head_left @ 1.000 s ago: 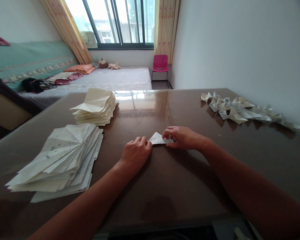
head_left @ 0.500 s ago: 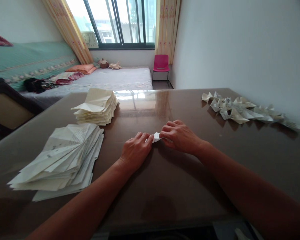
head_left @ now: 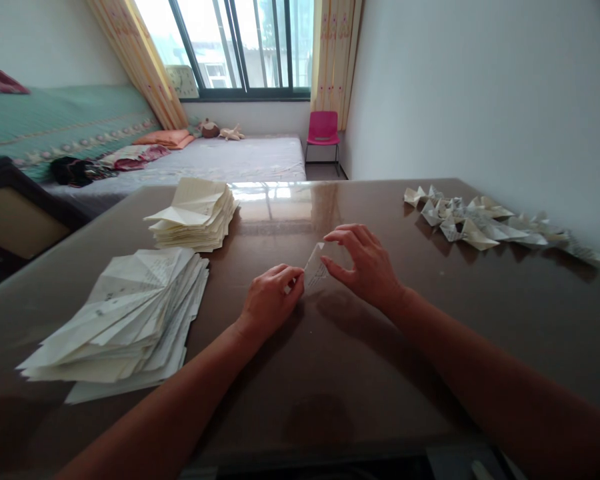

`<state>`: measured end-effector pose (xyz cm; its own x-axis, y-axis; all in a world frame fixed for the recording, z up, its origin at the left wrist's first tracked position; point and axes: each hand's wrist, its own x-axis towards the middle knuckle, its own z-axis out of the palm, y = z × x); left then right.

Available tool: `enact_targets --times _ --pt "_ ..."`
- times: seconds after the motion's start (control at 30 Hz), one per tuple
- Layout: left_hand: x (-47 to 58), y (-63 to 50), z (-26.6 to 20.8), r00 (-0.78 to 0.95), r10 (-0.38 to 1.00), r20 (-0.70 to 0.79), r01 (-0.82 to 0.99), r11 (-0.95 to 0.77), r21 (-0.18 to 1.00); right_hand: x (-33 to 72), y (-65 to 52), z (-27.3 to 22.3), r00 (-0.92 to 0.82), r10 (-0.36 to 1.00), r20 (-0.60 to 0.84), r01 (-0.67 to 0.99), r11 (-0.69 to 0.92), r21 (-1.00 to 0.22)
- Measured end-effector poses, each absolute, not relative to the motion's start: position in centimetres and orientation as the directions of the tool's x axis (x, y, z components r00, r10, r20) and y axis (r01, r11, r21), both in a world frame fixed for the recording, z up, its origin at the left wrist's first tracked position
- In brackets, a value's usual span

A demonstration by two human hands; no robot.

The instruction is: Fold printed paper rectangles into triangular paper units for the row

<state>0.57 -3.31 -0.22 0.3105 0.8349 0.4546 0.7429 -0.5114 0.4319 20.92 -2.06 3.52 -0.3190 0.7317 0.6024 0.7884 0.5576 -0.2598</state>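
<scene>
Between my hands, a small folded piece of printed paper [head_left: 316, 265] stands tilted just above the brown table [head_left: 300, 373]. My left hand [head_left: 274, 293] pinches its left corner between thumb and fingers. At the paper's right side is my right hand [head_left: 365, 261], its thumb and fingers spread apart in a C shape. The right thumb tip is close to the paper's right edge; whether it touches I cannot tell. Print shows on the paper's lower part, and the top corner is plain white.
Left of my hands lies a fanned stack of creased printed sheets [head_left: 125, 320]. Behind it stands a stack of cream folded sheets [head_left: 193, 210]. Several folded paper shapes [head_left: 470, 217] line the table's right side by the wall. Past the far edge are a bed [head_left: 260, 157] and a pink chair [head_left: 323, 130].
The folded paper has turned from lying low between both hands to standing tilted, showing more print. My right hand has let its fingers spread and risen slightly; my left hand keeps its pinch.
</scene>
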Motion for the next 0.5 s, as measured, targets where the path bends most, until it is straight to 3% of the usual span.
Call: enact_targets --times 0.07,0.17,0.4,0.5 --pt "0.6 -3.1 -0.4 0.243 0.869 0.430 0.663 -0.473 0.581 20.7 -2.2 3.4 -0.258 0.777 0.575 0.768 0.526 -0.365" --pt "0.8 -3.2 -0.3 0.194 0.898 0.395 0.588 -0.429 0.685 20.2 -2.4 2.6 -0.351 0.839 0.416 0.700 0.530 -0.479" --pt "1.0 -3.4 -0.4 0.192 0.900 0.390 0.574 -0.426 0.699 18.7 -2.0 0.6 -0.277 0.900 0.337 0.546 0.436 -0.715" --pt "1.0 -3.4 -0.5 0.218 0.905 0.364 0.530 -0.423 0.735 18.9 -1.9 0.8 -0.373 0.896 0.241 0.519 0.417 -0.746"
